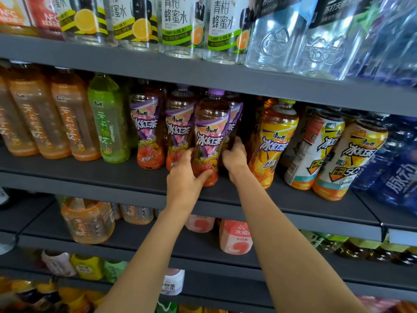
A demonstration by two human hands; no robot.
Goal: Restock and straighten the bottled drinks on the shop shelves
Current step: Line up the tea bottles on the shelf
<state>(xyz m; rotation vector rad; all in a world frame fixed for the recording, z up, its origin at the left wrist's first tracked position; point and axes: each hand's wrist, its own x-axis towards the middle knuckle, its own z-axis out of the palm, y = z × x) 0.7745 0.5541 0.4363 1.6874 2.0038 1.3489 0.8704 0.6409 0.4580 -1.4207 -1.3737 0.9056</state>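
Purple-capped iced tea bottle [211, 136], front of its row on the middle shelf [135, 177], gripped low on the label by the left hand [187, 177], fingers curled round the base and thumb across the front. Standing upright, label facing out, set a little forward of the two matching purple-label bottles [146, 129] just left of it. Right hand [234, 155] reaching in just right of that bottle, fingers curled on a second purple-label bottle [234, 123] behind it; how firm the grip is cannot be told.

Judged partly done: rows left of the held bottle look upright and facing front. Still to close: a dark gap right of the held bottle, before the yellow iced tea bottle [275, 141]. Further right of it, the white-and-yellow bottles [316, 152] lean, likely needing straightening. Below the held bottle, the lower shelf [144, 242] looks thinly stocked, with a pink bottle [235, 238] standing alone near the front.
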